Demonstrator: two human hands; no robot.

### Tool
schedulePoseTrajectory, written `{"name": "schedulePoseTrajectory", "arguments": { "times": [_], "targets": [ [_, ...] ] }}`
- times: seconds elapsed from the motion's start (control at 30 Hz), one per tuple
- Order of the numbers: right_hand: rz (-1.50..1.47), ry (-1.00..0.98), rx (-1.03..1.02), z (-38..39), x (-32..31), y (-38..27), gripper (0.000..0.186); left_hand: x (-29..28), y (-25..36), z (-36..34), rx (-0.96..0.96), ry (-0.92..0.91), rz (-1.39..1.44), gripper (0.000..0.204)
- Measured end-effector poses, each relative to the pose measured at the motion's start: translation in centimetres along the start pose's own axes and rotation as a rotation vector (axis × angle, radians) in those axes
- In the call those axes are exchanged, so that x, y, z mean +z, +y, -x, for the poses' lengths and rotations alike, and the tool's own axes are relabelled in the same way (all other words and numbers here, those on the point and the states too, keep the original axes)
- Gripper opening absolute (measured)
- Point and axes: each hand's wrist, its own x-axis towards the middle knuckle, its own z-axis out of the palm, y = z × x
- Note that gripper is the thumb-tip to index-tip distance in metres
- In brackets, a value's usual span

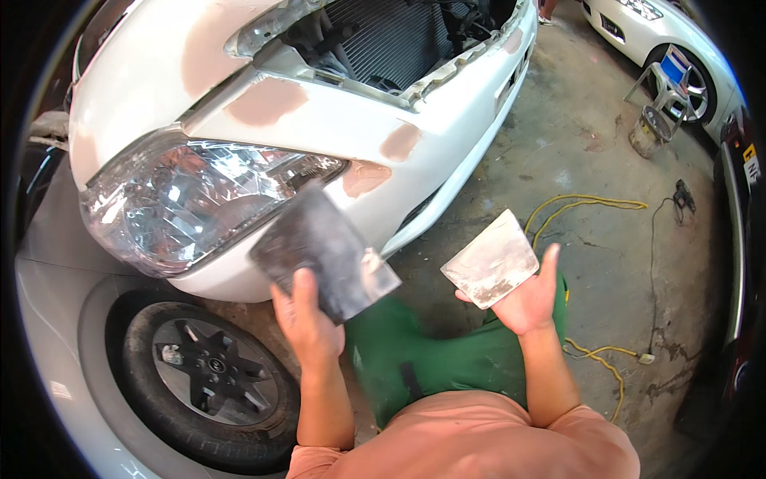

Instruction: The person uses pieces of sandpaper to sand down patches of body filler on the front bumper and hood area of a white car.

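My left hand (309, 327) grips a dark, flat rectangular plate (307, 247) by its near edge, thumb on top. A small lump of pinkish putty (371, 265) sits near that plate's right corner. In my right hand (527, 299), palm up with the thumb out to the side, lies a pale, putty-smeared flat plate (491, 259); the fingers beneath it are mostly hidden. Both plates are held apart, in front of a white car bumper (351, 120). Brownish-pink filler patches (267, 101) mark the bumper, one (367, 179) beside the headlight (199, 199).
A wheel (209, 367) and grey fender are at the lower left. Yellow cord (586, 198) and a black cable (654, 263) run over the concrete floor at right. Farther off stand a stool (666, 84), a dirty bucket (650, 132) and another white car (678, 32).
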Motion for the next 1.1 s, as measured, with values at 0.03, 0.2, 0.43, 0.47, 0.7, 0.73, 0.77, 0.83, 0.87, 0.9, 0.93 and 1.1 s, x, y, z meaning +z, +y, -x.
{"name": "schedulePoseTrajectory", "arguments": {
  "times": [0.03,0.2,0.43,0.47,0.7,0.73,0.77,0.83,0.87,0.9,0.93,1.1],
  "targets": [
    [0.18,0.009,-0.09,0.2,-0.2,-0.7,0.066,0.8,-0.9,0.3,-0.014,-0.062,0.015,0.039],
    [2.03,-0.04,-0.728,0.3,4.4,-1.8,0.053,5.9,-2.2,0.5,-0.037,-0.179,-0.121,0.036],
    [2.417,-0.378,-0.888,-1.8,6.9,-1.9,0.056,7.6,0.3,0.8,0.171,-0.279,-0.633,0.029],
    [2.34,-0.405,-0.847,-1.8,7.0,-1.1,0.052,7.4,0.3,1.1,0.197,-0.262,-0.668,0.028],
    [1.391,-0.17,-0.298,-0.8,2.2,2.3,0.046,3.4,7.5,-6.2,0.8,0.302,0.016,0.052],
    [1.012,-0.031,-0.205,-0.8,1.3,2.9,0.045,0.9,9.9,-8.9,0.893,0.449,0.118,0.049],
    [0.619,0.115,-0.127,-0.2,0.7,3.4,0.046,-2.5,11.9,-11.9,1.181,0.448,-0.628,0.045],
    [0.365,0.113,-0.069,-0.7,1.0,3.8,0.052,-6.9,15.3,-18.2,1.594,0.442,-1.144,0.042],
    [0.257,0.116,-0.022,-1.1,1.2,4.4,0.054,-8.5,18.6,-20.0,1.614,0.343,-1.117,0.04],
    [0.16,0.139,-0.009,-1.3,1.3,4.7,0.056,-9.1,19.4,-22.1,1.398,0.201,-0.843,0.038],
    [0.236,0.197,-0.009,-1.4,2.1,5.2,0.07,-9.6,20.1,-24.3,1.202,0.113,-0.526,0.036],
    [-0.043,-0.056,0.067,-0.8,5.1,6.3,0.091,-8.0,20.3,-26.0,0.544,-0.122,0.141,0.03]
  ]
}}
